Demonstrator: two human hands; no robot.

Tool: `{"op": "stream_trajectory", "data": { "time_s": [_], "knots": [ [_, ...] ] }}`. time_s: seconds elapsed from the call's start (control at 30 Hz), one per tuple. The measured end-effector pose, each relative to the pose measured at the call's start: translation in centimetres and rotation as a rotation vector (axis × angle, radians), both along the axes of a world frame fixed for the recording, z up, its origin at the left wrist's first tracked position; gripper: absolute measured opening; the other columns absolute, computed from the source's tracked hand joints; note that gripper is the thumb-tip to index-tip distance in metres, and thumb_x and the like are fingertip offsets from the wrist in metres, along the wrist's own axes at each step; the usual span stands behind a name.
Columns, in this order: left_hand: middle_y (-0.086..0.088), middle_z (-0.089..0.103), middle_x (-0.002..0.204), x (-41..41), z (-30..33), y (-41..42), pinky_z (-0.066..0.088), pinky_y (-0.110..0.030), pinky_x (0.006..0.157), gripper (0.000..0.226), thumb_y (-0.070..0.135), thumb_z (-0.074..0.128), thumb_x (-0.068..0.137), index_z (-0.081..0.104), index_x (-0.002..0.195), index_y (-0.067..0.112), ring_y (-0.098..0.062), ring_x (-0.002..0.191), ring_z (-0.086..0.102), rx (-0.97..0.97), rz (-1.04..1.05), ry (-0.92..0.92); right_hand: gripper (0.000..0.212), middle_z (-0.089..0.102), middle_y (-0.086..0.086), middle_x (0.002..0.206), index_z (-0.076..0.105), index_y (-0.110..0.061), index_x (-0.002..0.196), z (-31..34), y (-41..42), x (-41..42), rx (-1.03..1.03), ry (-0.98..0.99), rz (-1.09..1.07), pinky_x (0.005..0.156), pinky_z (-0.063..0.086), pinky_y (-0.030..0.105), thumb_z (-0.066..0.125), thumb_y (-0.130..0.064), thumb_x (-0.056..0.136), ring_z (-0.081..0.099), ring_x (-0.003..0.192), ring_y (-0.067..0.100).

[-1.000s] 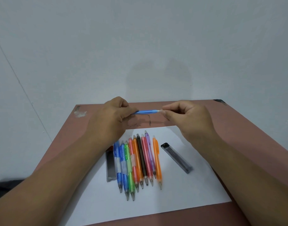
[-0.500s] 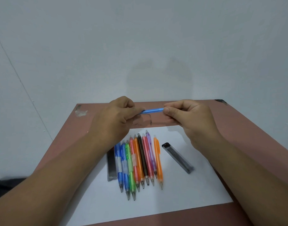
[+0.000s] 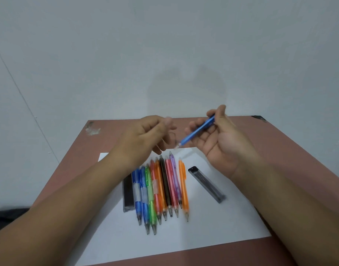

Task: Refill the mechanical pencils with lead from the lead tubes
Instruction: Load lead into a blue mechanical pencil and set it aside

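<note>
Blue pencil lay slantwise in right hand, thumb pinching it — open end toward left hand (fingers curled, possibly holding cap).

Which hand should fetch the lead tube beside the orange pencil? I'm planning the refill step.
Left, probably. The right hand grips the blue pencil, while the left hand seems to pinch only something tiny, though the lead tube lies on the right.

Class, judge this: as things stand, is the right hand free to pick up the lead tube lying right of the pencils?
Probably not yet: the right hand holds a blue pencil. The lead tube itself lies uncovered on the paper, below that hand.
</note>
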State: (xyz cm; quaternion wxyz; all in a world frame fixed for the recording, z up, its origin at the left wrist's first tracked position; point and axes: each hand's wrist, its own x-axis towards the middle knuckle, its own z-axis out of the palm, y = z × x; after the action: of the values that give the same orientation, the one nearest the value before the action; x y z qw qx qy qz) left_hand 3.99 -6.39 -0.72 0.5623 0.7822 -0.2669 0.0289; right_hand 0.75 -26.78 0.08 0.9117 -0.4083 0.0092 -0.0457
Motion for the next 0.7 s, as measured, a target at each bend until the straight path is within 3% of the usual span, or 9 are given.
{"op": "stream_trajectory", "data": {
  "time_s": [0.1,0.2,0.4,0.57,0.7],
  "knots": [
    [0.003,0.072,0.084,0.3,0.0,0.7,0.059,-0.025,0.066,0.064,0.084,0.036,0.085,0.076,0.09,0.034,-0.014,0.075,0.069,0.004,0.003,0.059,0.04,0.048,0.003,0.067,0.054,-0.015,0.089,0.5,-0.4,0.2,0.187,0.02,-0.015,0.063,0.056,0.033,0.047,-0.053,0.102,0.053,0.055,0.015],
    [0.005,0.074,0.088,0.2,-0.2,1.1,0.057,-0.026,0.068,0.059,0.079,0.037,0.087,0.078,0.09,0.036,-0.011,0.08,0.068,0.072,-0.047,0.073,0.053,0.038,0.0,0.066,0.05,-0.016,0.075,0.6,-0.9,0.2,0.238,-0.002,0.03,0.052,0.041,0.026,0.039,-0.06,0.103,0.039,0.053,0.015],
    [0.004,0.075,0.094,0.1,-0.6,1.1,0.051,-0.036,0.075,0.047,0.068,0.042,0.091,0.077,0.099,0.039,-0.013,0.09,0.066,0.12,-0.107,0.061,0.042,0.033,0.001,0.065,0.043,-0.015,0.063,0.5,-1.5,0.0,0.276,-0.065,0.054,0.05,0.035,0.028,0.039,-0.043,0.095,0.031,0.052,0.018],
    [0.005,0.075,0.092,0.1,-0.5,1.2,0.046,-0.016,0.073,0.041,0.057,0.043,0.097,0.078,0.1,0.037,-0.008,0.089,0.065,0.13,-0.145,0.05,0.041,0.035,0.0,0.064,0.043,-0.015,0.064,0.5,-1.6,-0.1,0.284,-0.087,0.052,0.05,0.034,0.029,0.037,-0.042,0.095,0.031,0.052,0.017],
    [0.011,0.074,0.097,0.0,-0.6,1.1,0.047,-0.029,0.084,0.032,0.056,0.052,0.091,0.076,0.106,0.04,-0.007,0.099,0.067,0.17,-0.201,0.05,0.047,0.036,0.001,0.064,0.045,-0.014,0.064,0.6,-1.4,-0.1,0.285,-0.088,0.057,0.05,0.034,0.027,0.037,-0.047,0.097,0.032,0.051,0.017]
  ]
}}
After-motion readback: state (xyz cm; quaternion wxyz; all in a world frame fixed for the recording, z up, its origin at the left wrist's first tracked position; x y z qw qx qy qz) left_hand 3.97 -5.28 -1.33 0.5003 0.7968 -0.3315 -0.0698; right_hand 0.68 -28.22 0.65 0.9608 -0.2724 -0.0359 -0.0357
